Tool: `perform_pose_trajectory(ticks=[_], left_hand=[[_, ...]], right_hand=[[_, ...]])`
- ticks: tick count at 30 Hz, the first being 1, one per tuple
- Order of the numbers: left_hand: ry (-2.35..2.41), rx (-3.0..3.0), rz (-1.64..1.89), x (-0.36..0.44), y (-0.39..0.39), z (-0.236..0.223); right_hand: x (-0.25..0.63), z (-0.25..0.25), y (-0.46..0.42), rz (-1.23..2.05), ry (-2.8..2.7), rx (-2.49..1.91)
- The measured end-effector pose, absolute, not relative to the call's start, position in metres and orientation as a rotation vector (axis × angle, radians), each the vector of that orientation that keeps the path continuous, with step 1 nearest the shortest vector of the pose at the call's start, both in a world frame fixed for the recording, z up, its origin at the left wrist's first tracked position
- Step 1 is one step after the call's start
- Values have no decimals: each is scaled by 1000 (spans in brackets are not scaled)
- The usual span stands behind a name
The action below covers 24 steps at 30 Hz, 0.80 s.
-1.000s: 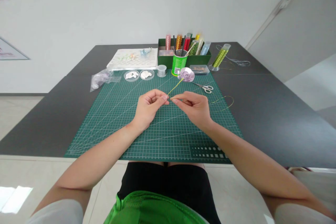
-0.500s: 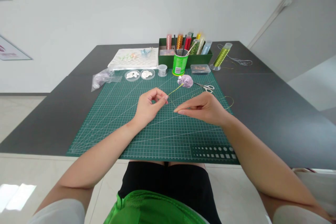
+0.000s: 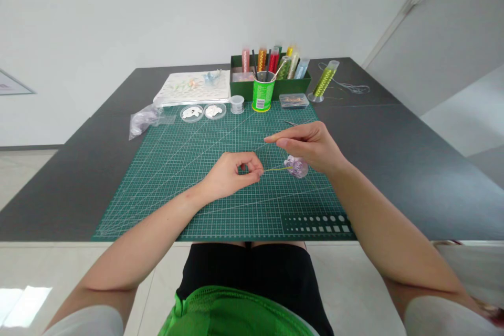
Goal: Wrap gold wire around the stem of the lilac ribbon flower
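My left hand [image 3: 236,176] pinches the end of a thin yellow-green stem of a lilac flower [image 3: 296,167]. The stem [image 3: 277,169] points right, and the ruffled bloom lies beyond it, below my right hand. My right hand [image 3: 309,144] is raised above and to the right, its fingers pressed together in a pinch. A very fine thread, hardly visible, seems to run between its fingertips and the stem end. Of the scissors [image 3: 291,123], only the tips show behind my right hand.
A green cutting mat [image 3: 177,168] covers the table's middle. Along its back stand a bright green can [image 3: 263,95], a spool [image 3: 237,104], dishes of white pieces [image 3: 191,113], a lidded box [image 3: 294,100], a dark green box [image 3: 240,86] of thread tubes, and a yellow-green thread tube [image 3: 326,81].
The flower has swung down to the right, its stem now nearly level. My left hand has moved slightly right and nearer; my right hand has risen. The view has shifted slightly.
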<state>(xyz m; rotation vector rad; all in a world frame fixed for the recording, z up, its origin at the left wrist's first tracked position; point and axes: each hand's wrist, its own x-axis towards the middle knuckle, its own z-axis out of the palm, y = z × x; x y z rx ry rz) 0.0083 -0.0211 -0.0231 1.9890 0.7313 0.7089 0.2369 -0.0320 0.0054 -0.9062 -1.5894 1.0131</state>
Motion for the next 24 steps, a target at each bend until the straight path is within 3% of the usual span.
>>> perform_pose_trajectory(ticks=[24], left_hand=[[489, 1812, 633, 3, -25, -10]], right_hand=[[242, -19, -10, 917, -1839, -1032]])
